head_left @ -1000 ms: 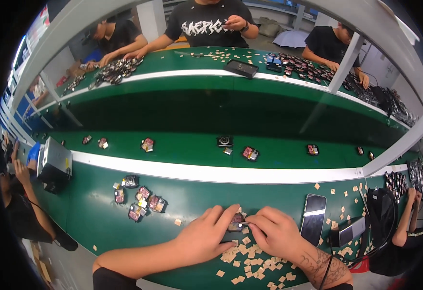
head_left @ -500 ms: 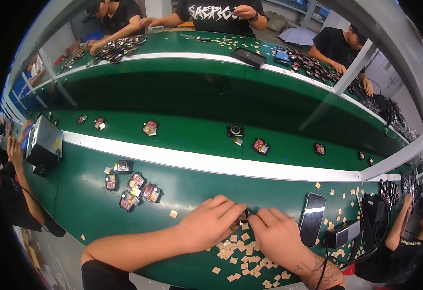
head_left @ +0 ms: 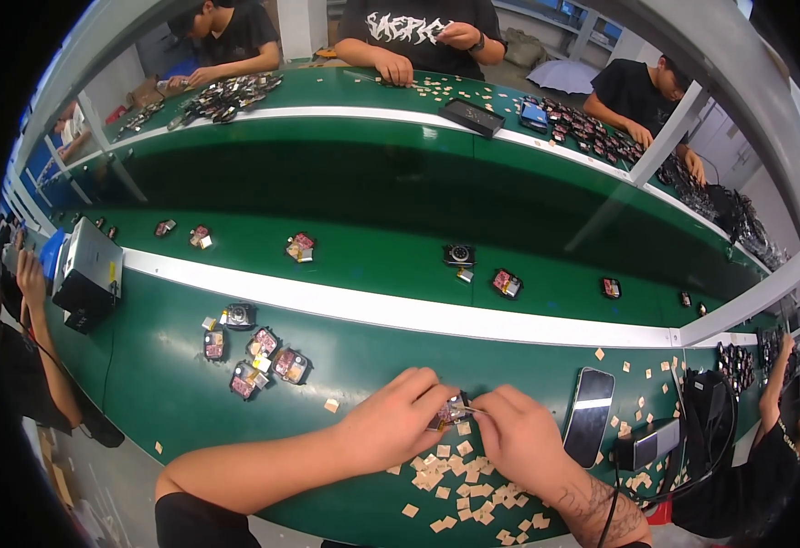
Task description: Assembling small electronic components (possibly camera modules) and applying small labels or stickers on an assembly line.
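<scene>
Left hand (head_left: pixel 398 416): fingers bent, closed on the left side of a small circuit-board unit (head_left: pixel 450 413).
Right hand (head_left: pixel 520 429): thumb and fingers pinched around a thin tool (head_left: pixel 467 408), which reaches over the unit.
Unit's place: between both hands, above the worktop (head_left: pixel 171 402), just beyond loose pale squares (head_left: pixel 455 470).
Right-side limit: dark phone (head_left: pixel 590 416) near the right hand.
Left-side room: green surface separates the hand from other units (head_left: pixel 263 343).
Far edge: white ledge (head_left: pixel 400 315).

Black sleeve (head_left: pixel 201 522), tattooed right forearm (head_left: pixel 601 507)
</scene>
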Demonstrator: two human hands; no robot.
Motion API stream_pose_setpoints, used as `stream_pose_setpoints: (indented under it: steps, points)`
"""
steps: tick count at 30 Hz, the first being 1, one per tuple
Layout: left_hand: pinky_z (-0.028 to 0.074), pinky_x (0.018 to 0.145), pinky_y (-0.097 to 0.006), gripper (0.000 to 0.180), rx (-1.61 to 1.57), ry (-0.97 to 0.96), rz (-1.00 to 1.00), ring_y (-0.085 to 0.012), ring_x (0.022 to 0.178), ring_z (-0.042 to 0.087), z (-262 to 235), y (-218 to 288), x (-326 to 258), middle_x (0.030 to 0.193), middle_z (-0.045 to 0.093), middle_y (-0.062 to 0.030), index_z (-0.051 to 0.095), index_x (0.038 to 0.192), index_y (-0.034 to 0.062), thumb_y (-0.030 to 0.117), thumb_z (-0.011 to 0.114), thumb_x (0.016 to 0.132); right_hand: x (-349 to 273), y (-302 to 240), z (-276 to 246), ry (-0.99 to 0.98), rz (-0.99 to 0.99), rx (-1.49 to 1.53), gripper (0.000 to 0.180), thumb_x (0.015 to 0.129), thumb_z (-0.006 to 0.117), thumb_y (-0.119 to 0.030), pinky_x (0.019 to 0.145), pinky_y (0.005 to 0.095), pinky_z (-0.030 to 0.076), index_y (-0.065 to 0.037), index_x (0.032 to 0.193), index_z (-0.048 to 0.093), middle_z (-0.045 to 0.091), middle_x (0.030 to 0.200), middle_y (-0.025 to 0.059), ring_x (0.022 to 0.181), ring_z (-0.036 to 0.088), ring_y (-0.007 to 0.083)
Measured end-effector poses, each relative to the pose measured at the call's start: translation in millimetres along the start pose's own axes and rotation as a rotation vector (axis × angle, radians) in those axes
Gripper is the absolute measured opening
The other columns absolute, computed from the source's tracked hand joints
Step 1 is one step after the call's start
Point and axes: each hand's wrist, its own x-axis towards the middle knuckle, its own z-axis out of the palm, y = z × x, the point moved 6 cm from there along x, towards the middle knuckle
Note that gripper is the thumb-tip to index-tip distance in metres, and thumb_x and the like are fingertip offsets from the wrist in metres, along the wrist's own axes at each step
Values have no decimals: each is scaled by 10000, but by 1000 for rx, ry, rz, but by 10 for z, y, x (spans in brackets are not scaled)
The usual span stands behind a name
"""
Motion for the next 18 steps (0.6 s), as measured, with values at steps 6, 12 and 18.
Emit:
stream_pose_setpoints:
  steps: [6, 12, 18]
  points:
    - [562, 921, -443, 530, -39, -6, -14, -363, 1050, 639, 27, -27, -1, 1105, 605, -144, 605, 1345, 38, 101, 811, 862, 53, 95, -34, 29, 61, 322, 74, 965, 723, -13, 599, 333, 571, -22, 1037, 713, 666, 952, 90, 713, 719, 238]
    - [565, 923, -458, 646, -72, 20, -26, -378, 1068, 645, -13, -14, 1, 1155, 631, -167, 520, 1441, 56, 114, 808, 866, 76, 185, -12, -28, 125, 398, 156, 939, 771, -73, 633, 333, 576, -58, 1090, 735, 642, 962, 81, 717, 692, 235]
    - [557, 917, -466, 691, -56, 10, 75, -387, 1027, 639, 3, 72, 2, 1112, 622, -173, 454, 1460, 13, 124, 797, 871, 77, -184, 94, -186, -187, 251, 282, 903, 789, -139, 681, 364, 595, -119, 1181, 743, 588, 1063, 47, 814, 683, 228]
